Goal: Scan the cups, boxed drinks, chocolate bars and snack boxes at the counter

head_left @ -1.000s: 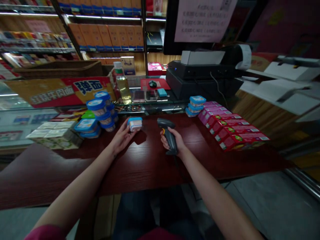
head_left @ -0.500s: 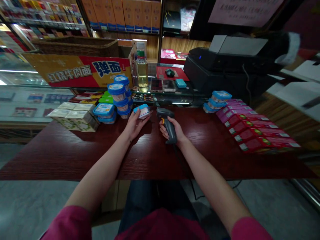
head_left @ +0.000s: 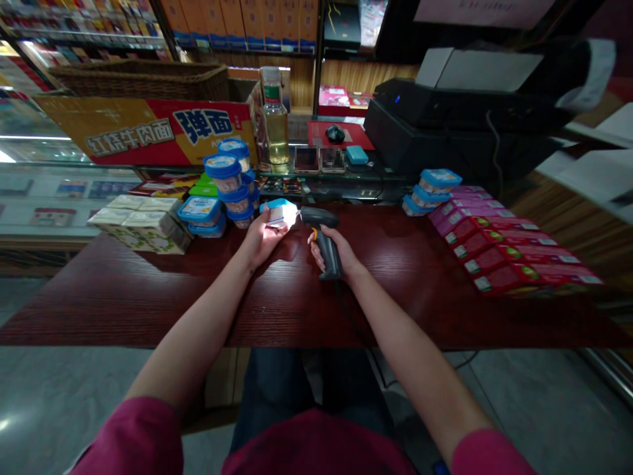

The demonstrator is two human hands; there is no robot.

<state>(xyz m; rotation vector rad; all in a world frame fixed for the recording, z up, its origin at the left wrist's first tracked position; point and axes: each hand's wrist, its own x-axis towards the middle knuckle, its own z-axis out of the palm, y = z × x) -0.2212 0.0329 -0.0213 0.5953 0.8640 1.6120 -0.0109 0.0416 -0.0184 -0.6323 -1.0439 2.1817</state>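
In my left hand (head_left: 263, 241) is a small plastic tub (head_left: 277, 214) with a blue lid, tilted so its side faces right. Bright light falls on that side. My right hand (head_left: 332, 252) is wrapped round the handle of a dark grey barcode scanner (head_left: 322, 239), one finger by its yellow trigger. The scanner's head points left at the tub, a short gap apart. Just left of the tub stand stacked round blue-lidded tubs (head_left: 231, 185). Beside those are two rectangular blue-lidded tubs (head_left: 200, 211) and a block of pale cartons (head_left: 141, 223).
On the right lie three stacked blue-lidded tubs (head_left: 431, 191) and a row of pink and red boxes (head_left: 509, 247). Behind are a bottle of yellowish liquid (head_left: 275, 128), a printed cardboard box (head_left: 148, 132), a mouse (head_left: 335, 134) and a black machine (head_left: 455, 138). The scanner's cable hangs over the table edge.
The scanner has turned its head left toward the tub, and a bright light now shows on the tub's side. The view has shifted slightly.
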